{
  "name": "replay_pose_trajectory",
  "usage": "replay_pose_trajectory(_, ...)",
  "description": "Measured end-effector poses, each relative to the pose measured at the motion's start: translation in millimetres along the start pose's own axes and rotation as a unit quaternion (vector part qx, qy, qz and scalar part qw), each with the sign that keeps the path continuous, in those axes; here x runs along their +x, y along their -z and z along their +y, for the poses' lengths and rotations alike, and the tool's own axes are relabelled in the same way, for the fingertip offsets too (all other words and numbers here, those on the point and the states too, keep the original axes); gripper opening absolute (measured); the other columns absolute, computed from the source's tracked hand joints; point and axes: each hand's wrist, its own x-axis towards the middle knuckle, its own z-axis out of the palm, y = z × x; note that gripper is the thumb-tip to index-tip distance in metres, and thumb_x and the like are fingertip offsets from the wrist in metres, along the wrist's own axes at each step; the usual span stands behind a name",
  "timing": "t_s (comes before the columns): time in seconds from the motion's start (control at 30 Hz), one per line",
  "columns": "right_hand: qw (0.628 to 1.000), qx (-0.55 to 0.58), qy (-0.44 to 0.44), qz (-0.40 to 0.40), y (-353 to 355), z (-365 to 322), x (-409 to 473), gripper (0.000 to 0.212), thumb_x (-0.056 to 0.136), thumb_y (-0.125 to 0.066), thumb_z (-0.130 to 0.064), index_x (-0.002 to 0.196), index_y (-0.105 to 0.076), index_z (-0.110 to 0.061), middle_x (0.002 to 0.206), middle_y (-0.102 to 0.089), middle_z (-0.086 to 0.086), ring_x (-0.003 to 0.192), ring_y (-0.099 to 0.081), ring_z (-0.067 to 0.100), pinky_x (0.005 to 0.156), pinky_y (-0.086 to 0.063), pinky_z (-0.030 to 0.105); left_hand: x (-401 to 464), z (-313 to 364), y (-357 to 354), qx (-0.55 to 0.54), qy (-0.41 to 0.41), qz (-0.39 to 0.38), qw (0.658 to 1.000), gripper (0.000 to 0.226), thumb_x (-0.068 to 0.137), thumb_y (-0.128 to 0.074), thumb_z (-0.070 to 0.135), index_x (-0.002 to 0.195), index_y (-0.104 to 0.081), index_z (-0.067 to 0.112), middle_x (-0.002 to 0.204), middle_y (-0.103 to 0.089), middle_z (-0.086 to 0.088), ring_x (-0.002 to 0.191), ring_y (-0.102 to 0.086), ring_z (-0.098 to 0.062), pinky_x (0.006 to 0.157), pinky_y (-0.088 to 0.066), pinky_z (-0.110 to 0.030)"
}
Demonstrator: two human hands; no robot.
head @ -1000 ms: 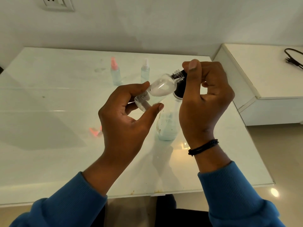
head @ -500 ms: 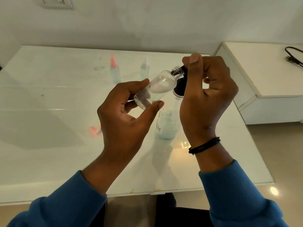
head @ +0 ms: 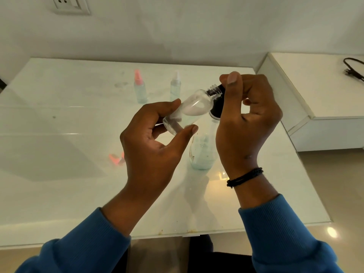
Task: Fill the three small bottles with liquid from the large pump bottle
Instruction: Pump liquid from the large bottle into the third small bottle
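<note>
- Pink-capped, the small bottle (head: 139, 89) at the far left of the table (head: 59, 154) is seen upright, with the white-capped small bottle (head: 175, 86) just to its right; both appear capped and hold pale liquid, so two of the three are judged done.
- A loose pink cap (head: 116, 159) is seen lying on the table, nearer and left of the hands.
- The left hand (head: 153, 146) is closed on the base end of the clear small bottle (head: 189, 111), thumb and fingers pinching it above the table.
- Compared with a second ago, this bottle has been kept at nearly the same tilt and its threaded neck held at the pump's nozzle; little has changed, so filling is judged under way.
- Its long axis runs from near-left to far-right, the open mouth pointing up and right; whitish liquid is pooled inside.
- The right hand (head: 246, 115) is closed over the black pump head of the large pump bottle (head: 202, 152), which stands on the table beneath the hands.
</note>
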Motion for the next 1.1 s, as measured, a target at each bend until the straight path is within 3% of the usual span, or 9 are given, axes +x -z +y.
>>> replay_pose_trajectory(0.17,1.000,-0.001,-0.006,0.002,2.2,-2.2,3.7,0.030,0.100,-0.060,-0.017,0.078,-0.070,0.001,0.074,-0.068,0.003,0.069,-0.055,0.018,0.069,-0.046,0.043,0.0,1.0,-0.7,-0.009,-0.003,-0.002,1.000,0.044,0.081,-0.088,0.018,0.119,-0.068,0.010,0.114,-0.072,-0.004,0.106,-0.071,-0.020,0.090,-0.061,-0.030)
replay_pose_trajectory(0.4,1.000,0.009,-0.007,-0.003,0.3,0.3,-1.5,0.024,0.100,-0.061,-0.012,0.079,-0.071,-0.004,0.078,-0.064,-0.007,0.072,-0.056,0.014,0.069,-0.047,0.048,-1.0,-0.7,-0.6,-0.001,0.000,0.004,1.000,0.044,0.080,-0.089,0.018,0.118,-0.069,0.009,0.113,-0.073,-0.003,0.102,-0.072,-0.022,0.090,-0.061,-0.029)
replay_pose_trajectory(0.57,1.000,0.011,-0.010,0.000,3.0,-2.8,3.5,0.029,0.100,-0.061,-0.016,0.078,-0.071,0.000,0.075,-0.067,0.000,0.070,-0.056,0.017,0.070,-0.047,0.046,-0.1,2.7,-0.6,-0.001,-0.006,0.000,1.000,0.043,0.082,-0.088,0.021,0.118,-0.066,0.017,0.113,-0.069,0.007,0.104,-0.071,-0.014,0.090,-0.058,-0.022)
replay_pose_trajectory(0.77,1.000,0.009,-0.009,-0.005,1.1,-0.2,-0.8,0.025,0.100,-0.060,-0.013,0.080,-0.070,-0.002,0.078,-0.067,-0.002,0.071,-0.058,0.020,0.069,-0.047,0.050,-0.3,0.9,-0.2,0.003,-0.006,0.004,1.000,0.043,0.081,-0.089,0.019,0.118,-0.067,0.013,0.112,-0.072,-0.001,0.102,-0.072,-0.021,0.090,-0.060,-0.027)
replay_pose_trajectory(0.93,1.000,0.007,-0.002,-0.003,3.6,-2.0,3.5,0.027,0.100,-0.061,-0.013,0.078,-0.070,-0.001,0.076,-0.065,-0.003,0.071,-0.054,0.013,0.070,-0.046,0.045,-0.4,1.4,-0.1,0.001,-0.010,-0.002,1.000,0.043,0.082,-0.088,0.019,0.118,-0.067,0.013,0.112,-0.071,0.002,0.104,-0.071,-0.017,0.090,-0.058,-0.023)
replay_pose_trajectory(1.1,1.000,0.014,-0.007,-0.005,2.1,1.3,-0.4,0.024,0.100,-0.062,-0.010,0.079,-0.070,-0.002,0.078,-0.065,-0.004,0.071,-0.057,0.017,0.069,-0.047,0.048,-0.5,0.8,-0.3,0.003,-0.007,0.000,1.000,0.043,0.081,-0.088,0.020,0.118,-0.067,0.014,0.112,-0.071,0.003,0.103,-0.071,-0.017,0.090,-0.058,-0.023)
